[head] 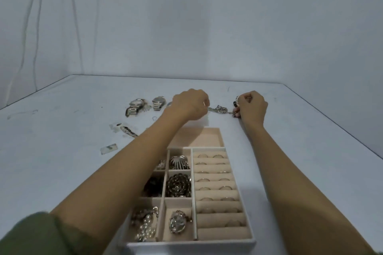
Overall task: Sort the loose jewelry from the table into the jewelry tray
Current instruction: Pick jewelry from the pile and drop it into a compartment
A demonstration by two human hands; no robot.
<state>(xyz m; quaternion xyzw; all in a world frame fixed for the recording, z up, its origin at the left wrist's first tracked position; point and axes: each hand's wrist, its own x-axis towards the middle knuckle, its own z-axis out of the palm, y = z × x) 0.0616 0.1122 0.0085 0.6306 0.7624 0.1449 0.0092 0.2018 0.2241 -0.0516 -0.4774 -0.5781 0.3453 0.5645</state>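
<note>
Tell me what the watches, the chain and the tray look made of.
Watches: metal, probably steel. The silver cases and link bands glint, so they look polished.
Chain: silver-toned metal, shiny. Its separate links catch the light, but the alloy can't be told.
Tray: the beige lining looks like velvet or a similar fabric, matte with no glare. The outer rim looks white, and its material is unclear.

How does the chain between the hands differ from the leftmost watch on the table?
The chain is strung between the left hand and right hand, which pinch its ends; the leftmost watch lies untouched on the table. The chain is a thin run of links; the watch has a round face and broad band. Both look silvery and sit outside the tray.
</note>
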